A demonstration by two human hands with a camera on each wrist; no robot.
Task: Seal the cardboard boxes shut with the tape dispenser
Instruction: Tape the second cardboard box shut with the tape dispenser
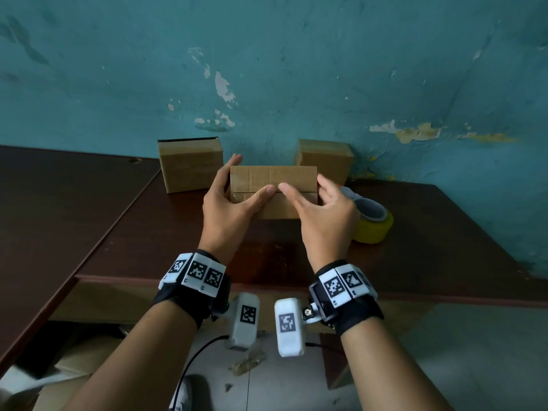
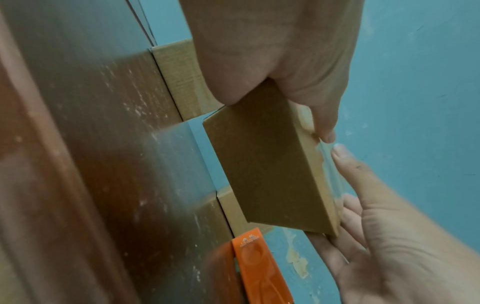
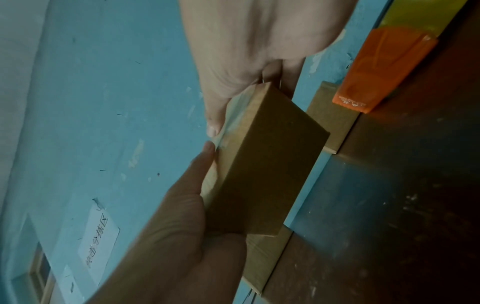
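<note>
I hold a small closed cardboard box [image 1: 272, 176] in both hands, lifted clear of the dark wooden table [image 1: 148, 232]. My left hand [image 1: 252, 174] grips its left end and my right hand [image 1: 302, 183] grips its right end. Both thumbs press near the middle of the top flap seam. In the wrist views a shiny strip of clear tape runs along the top of the box [image 3: 265, 164] under the thumbs. The tape dispenser [image 1: 372, 219], with a yellow roll and an orange handle [image 2: 257, 267], lies on the table right of my right hand, untouched.
Two more cardboard boxes stand against the blue wall: one at the back left [image 1: 189, 164], one at the back right [image 1: 326, 160]. The table's front edge [image 1: 267, 281] runs below my wrists. A second table surface joins on the left.
</note>
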